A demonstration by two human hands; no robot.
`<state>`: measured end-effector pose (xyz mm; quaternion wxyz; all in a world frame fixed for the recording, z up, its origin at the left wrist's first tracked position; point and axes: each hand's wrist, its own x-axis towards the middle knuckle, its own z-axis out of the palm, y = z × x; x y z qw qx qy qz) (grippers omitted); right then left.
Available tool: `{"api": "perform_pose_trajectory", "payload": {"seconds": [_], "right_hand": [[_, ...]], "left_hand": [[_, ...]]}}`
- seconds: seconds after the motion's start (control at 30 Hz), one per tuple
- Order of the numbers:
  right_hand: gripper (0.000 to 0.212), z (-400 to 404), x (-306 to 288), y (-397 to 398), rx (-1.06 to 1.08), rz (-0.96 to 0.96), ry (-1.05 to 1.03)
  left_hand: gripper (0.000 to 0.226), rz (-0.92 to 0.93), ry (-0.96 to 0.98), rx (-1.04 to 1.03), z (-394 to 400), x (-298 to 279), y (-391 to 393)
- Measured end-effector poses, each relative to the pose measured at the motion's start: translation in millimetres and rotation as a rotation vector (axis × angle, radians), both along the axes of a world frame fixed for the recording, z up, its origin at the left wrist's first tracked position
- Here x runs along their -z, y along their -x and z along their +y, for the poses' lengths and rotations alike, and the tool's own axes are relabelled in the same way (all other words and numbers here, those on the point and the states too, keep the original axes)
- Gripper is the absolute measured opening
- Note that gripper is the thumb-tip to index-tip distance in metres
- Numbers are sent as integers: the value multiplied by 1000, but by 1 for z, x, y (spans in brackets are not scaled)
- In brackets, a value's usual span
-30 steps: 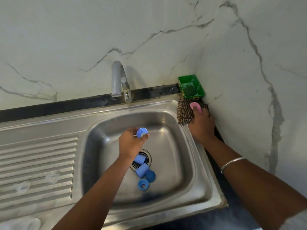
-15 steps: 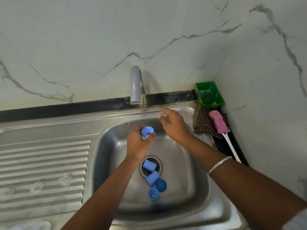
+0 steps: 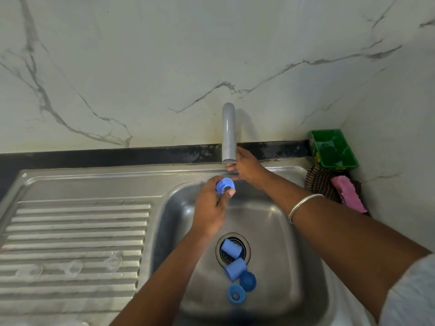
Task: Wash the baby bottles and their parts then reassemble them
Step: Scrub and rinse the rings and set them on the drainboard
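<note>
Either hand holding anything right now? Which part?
Left hand pinches a blue bottle ring by its rim, thumb on the near edge. Right hand is at the tap spout's tip; its grip cannot be told.

The left hand (image 3: 209,208) is raised in front of its forearm, back of the hand towards the camera, wrist roughly straight. Its thumb and fingers are curled round a small blue plastic bottle ring (image 3: 225,185), pinching it at the fingertips, the thumb nail showing just under the ring. The right hand (image 3: 247,167) reaches further forward, just beyond and to the right of the left hand, fingers closed on the lower end of a grey metal tap spout (image 3: 228,132). The right forearm runs in from the lower right, crossing well above the left forearm's line, with a thin silver bangle (image 3: 303,205) around the wrist and a pale sleeve (image 3: 412,292) at the upper arm.
</note>
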<state>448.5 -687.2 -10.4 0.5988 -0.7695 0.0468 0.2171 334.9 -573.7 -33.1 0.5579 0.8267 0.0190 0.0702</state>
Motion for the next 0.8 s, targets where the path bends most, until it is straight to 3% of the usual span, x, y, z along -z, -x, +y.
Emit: {"api": "perform_pose_trajectory", "payload": {"seconds": [0.17,0.37,0.47,0.6,0.7,0.8], "right_hand": [[22,2,5,-4,-48,-69,119],[20,5,2,-3,-106,-156,259],[31,8,-2,-5,-127,-164,292],[29,8,0,0,-134,-172,317],[33,7,2,12,-35,-262,285],[25,-1,3,36,175,-356,216]], "left_hand": [[12,-46,-81,40,4,2,-3],[27,12,-24,55,4,2,-3],[27,-25,-54,68,5,-1,-2],[25,-15,-57,68,5,-1,-3],[25,-9,-58,71,5,-1,-3],[38,-9,-54,62,4,-2,-3]]}}
